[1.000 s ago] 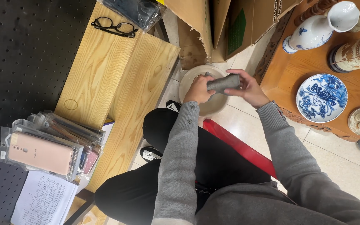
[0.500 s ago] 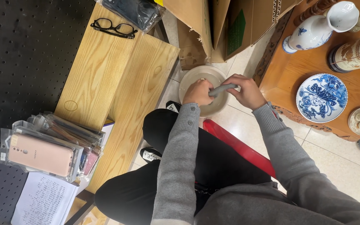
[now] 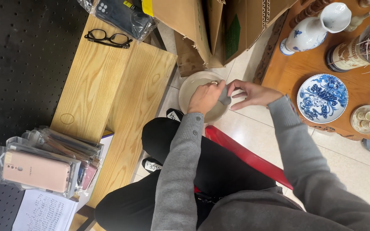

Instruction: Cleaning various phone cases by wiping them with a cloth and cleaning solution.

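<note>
My left hand is closed around a small dark grey object and holds it over a round white bowl on the tiled floor. Most of the object is hidden inside the fist. My right hand hovers just to the right of it, fingers spread, fingertips close to the grey object and holding nothing. Both arms wear grey sleeves. My black-trousered knees are just below the bowl.
A wooden bench on the left carries black glasses and bagged phone cases. Cardboard boxes stand behind the bowl. On the right a wooden table holds a blue-white plate, a jug and a jar. A red stool edge shows under me.
Both hands have come down with the grey object to the bowl. The right hand, which gripped the object before, has let go and spread its fingers.
</note>
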